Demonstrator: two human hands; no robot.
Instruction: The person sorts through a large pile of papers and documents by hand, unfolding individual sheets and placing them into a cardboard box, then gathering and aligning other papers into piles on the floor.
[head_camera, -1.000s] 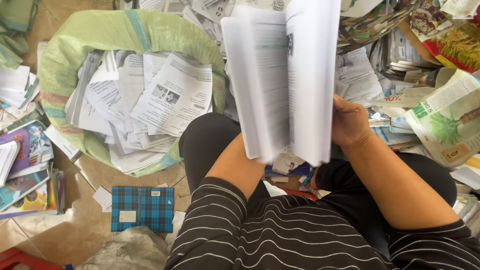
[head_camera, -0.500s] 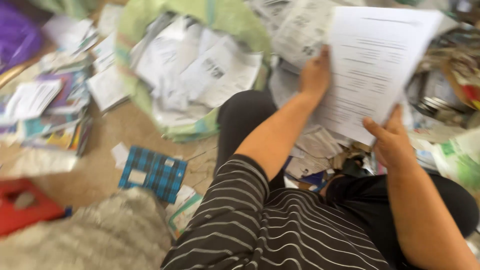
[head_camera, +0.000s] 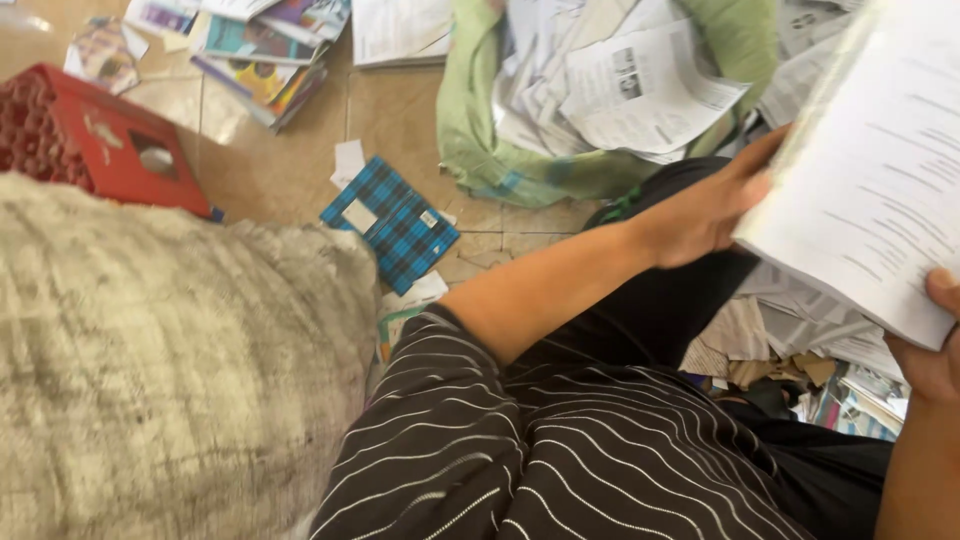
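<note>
Holding a thick sheaf of white printed sheets (head_camera: 880, 190) up at the right of the view, tilted, edges blurred, lines of dark text running across the smooth top page. Left hand (head_camera: 700, 215) closed on its near left edge, fingers stretched up along the side of the stack; right hand (head_camera: 935, 350) gripping the lower right corner, thumb pressed flat on the paper. Bare forearm (head_camera: 540, 290) reaching in from a dark sleeve (head_camera: 440, 440) with thin wavy pale stripes, soft knit fabric over the lap.

Just behind the sheaf, a slumped green woven sack (head_camera: 500, 150), mouth open, stuffed with crumpled and folded printed pages (head_camera: 640, 90), some bearing small grey photos. Below the sheaf, beside the dark trouser leg, more loose sheets and torn brown scraps (head_camera: 780, 350) in a ragged heap.

On the glossy beige floor tiles (head_camera: 270, 160), a flat rectangular notebook with a blue tartan cover (head_camera: 392, 222) and a small pale label, lying at an angle. Farther left, a red plastic crate (head_camera: 90, 140) with a perforated side and a handle cut-out. Above it, a fanned stack of glossy colourful magazines (head_camera: 265, 50). Filling the lower left, a bulging coarse-woven grey-white sack (head_camera: 150, 370), rough and fibrous.
</note>
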